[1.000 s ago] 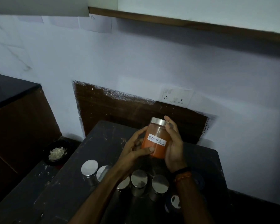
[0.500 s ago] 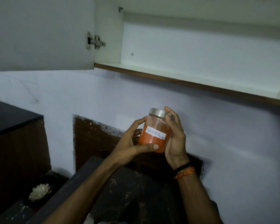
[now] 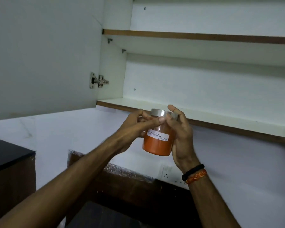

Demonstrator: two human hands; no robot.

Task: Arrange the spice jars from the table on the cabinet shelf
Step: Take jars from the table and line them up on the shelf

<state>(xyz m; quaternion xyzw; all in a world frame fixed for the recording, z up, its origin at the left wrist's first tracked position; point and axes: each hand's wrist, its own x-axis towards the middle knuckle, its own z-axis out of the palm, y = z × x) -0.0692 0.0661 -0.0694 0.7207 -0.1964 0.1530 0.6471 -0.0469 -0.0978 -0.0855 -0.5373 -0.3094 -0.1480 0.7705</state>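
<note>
A glass jar of orange powder [image 3: 156, 146] with a steel lid and a white label reading "Red chilli Powder" is held up in front of the open cabinet, tilted slightly. My left hand [image 3: 135, 129] grips its upper left side, thumb near the lid. My right hand [image 3: 181, 137] curls round its right side, fingers up at the lid. The jar's lid reaches the front edge of the lower cabinet shelf [image 3: 220, 116], which shows nothing on it. The other jars on the table are out of view.
The white cabinet door [image 3: 43, 55] stands open on the left, hinge showing. An upper shelf [image 3: 204, 37] runs above. Below lie a dark table top [image 3: 95, 216], a wall socket [image 3: 169, 175] and a black counter [image 3: 8, 153] at left.
The view has tilted upward from the table to the cabinet. Both hands have lifted the jar toward the lower shelf edge. The jars on the table have left the view.
</note>
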